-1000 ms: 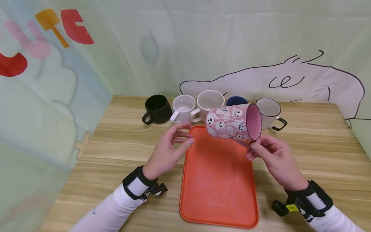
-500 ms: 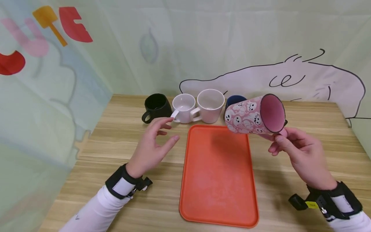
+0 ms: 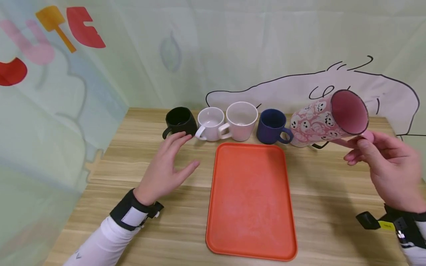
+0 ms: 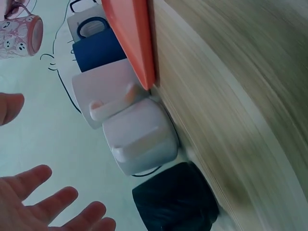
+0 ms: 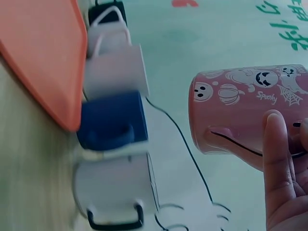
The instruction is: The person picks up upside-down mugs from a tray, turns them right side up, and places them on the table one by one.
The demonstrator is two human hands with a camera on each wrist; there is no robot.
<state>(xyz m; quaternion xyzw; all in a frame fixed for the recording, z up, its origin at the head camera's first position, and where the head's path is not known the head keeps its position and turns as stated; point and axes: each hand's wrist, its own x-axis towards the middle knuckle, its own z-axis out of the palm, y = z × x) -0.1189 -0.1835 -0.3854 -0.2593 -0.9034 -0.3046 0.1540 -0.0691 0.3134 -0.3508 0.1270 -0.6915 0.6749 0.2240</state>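
Observation:
A tall pink mug [image 3: 316, 120] with white ghosts and pumpkins is held in the air by my right hand [image 3: 396, 166], which grips its handle. The mug lies tilted, its pink inside facing up and to the right. In the right wrist view the mug [image 5: 240, 106] shows its printed side, with fingers at the handle. My left hand [image 3: 163, 171] hovers over the wood left of the tray, fingers spread and holding nothing. Its nearest thing is the black mug [image 3: 181, 122]. The left wrist view shows the same loose fingers [image 4: 55, 204].
An orange-red tray [image 3: 249, 203] lies on the wooden table [image 3: 166, 236]. Behind it stand a white cup [image 3: 211, 123], a larger white mug [image 3: 241, 122], a blue mug [image 3: 271, 127] and a white mug with black handle [image 5: 115, 187], partly hidden by the pink mug. A printed cloth [image 3: 213, 55] hangs behind.
My right hand has carried the pink mug rightward and a little up, away from over the tray, uncovering the blue mug. My left hand has drawn back to the left.

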